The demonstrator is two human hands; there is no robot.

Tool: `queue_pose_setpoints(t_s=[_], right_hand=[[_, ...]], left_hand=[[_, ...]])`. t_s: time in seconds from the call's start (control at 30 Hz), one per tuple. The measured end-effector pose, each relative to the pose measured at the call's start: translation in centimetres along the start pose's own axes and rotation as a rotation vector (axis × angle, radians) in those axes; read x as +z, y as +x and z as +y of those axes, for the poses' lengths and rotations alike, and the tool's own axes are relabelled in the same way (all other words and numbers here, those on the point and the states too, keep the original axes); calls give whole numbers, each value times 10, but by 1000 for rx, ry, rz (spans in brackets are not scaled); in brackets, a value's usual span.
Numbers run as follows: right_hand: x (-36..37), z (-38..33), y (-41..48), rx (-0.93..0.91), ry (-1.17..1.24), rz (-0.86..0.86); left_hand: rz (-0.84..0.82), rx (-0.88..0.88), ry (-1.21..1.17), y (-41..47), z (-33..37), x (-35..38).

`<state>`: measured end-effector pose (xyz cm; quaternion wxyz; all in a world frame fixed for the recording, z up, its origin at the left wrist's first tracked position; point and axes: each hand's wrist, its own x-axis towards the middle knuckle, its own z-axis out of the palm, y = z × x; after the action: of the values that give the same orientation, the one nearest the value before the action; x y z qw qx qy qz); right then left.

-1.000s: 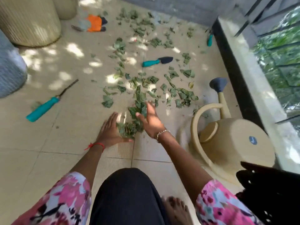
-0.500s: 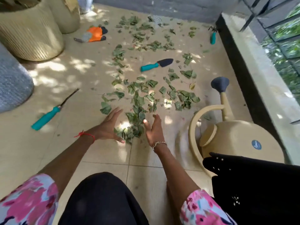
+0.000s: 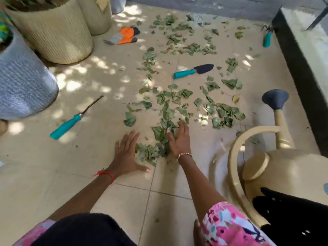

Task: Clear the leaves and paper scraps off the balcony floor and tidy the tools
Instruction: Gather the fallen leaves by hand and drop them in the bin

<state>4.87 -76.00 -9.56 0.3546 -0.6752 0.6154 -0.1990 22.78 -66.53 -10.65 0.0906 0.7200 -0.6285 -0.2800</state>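
Green leaves lie strewn over the beige tiled floor [image 3: 53,174]. A small heap of leaves [image 3: 150,151] sits between my hands. My left hand [image 3: 126,153] lies flat on the tiles at the heap's left edge, fingers straight. My right hand [image 3: 179,139] stands on its edge against the heap's right side, fingers straight among the leaves. Tools with teal handles lie around: a weeder [image 3: 71,121] at the left, a trowel [image 3: 192,71] in the middle, a small rake [image 3: 267,39] at the far right. An orange glove [image 3: 126,35] lies at the back.
A beige watering can [image 3: 276,167] stands close to my right arm. Ribbed cream planters [image 3: 53,36] and a grey pot [image 3: 23,82] line the left side. A dark raised ledge [image 3: 301,68] borders the right. A black bag [image 3: 292,217] sits at lower right.
The view has tilted up and the hands have spread slightly. The left hand has dropped flat to the floor, and the right hand has reached further forward into the leaves.
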Motion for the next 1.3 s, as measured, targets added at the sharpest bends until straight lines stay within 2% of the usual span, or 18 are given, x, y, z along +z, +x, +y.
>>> queue_pose_setpoints(t_s=[0.23, 0.33, 0.4, 0.47, 0.53, 0.57, 0.7, 0.83, 0.9, 1.0, 1.1, 1.2, 1.3], right_hand=[[13, 12, 32, -109, -140, -23], [22, 15, 7, -247, -157, -71], [22, 14, -7, -315, -29, 17], [18, 9, -2, -296, 120, 204], [11, 4, 19, -249, 118, 342], [9, 3, 33, -215, 80, 352], [10, 12, 82, -132, -68, 94], [24, 14, 76, -222, -239, -32], [30, 7, 58, -310, -99, 3], [30, -4, 46, -457, 94, 223], [26, -16, 78, -399, 26, 277], [26, -20, 120, -320, -184, 82], [29, -18, 134, -326, -312, -122]], left_hand=[[217, -13, -86, 10, -10, 21], [255, -1, -84, 24, -8, 24], [272, 14, -121, 34, -7, 22], [281, 10, -155, 47, -10, 15], [318, 8, -149, 58, -12, 5], [341, 2, -143, 63, -14, 1], [402, -44, -65, 80, -21, -2], [408, -62, 30, 87, -24, 4], [403, -39, 52, 88, -26, 4], [423, 2, 46, 88, -28, 4], [430, 36, -16, 86, -26, 2], [438, 50, -57, 85, -25, 0], [439, 53, -60, 85, -25, -1]])
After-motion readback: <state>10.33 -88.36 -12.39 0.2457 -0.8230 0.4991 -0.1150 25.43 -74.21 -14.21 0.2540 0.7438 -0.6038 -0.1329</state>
